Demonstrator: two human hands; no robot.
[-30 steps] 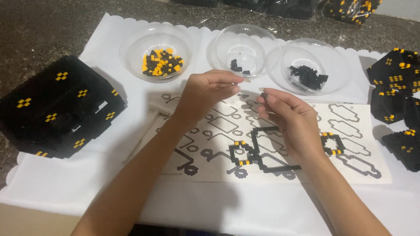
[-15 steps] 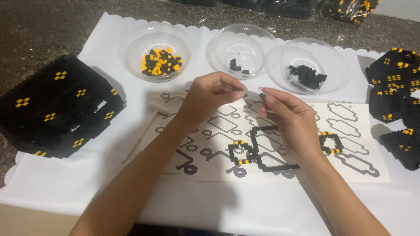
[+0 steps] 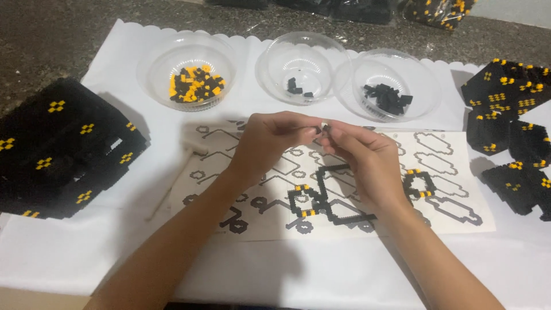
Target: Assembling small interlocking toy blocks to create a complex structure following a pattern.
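Note:
My left hand (image 3: pixel 270 143) and my right hand (image 3: pixel 361 158) meet fingertip to fingertip above a printed pattern sheet (image 3: pixel 447 178). Between the fingertips sits a tiny black piece (image 3: pixel 325 128), pinched by both hands. Under the hands, black and yellow bead outlines (image 3: pixel 321 201) lie assembled on the sheet. A small black and yellow ring (image 3: pixel 418 185) lies to the right of my right hand.
Three clear bowls stand at the back: one with yellow and black pieces (image 3: pixel 192 86), one with few black pieces (image 3: pixel 299 80), one with more black pieces (image 3: pixel 389 97). A large black block with yellow diamonds (image 3: pixel 57 149) lies left. Similar black panels (image 3: pixel 511 126) lie right.
Both hands have drawn together; the left hand moved right and the right hand rose until their fingertips meet over the sheet.

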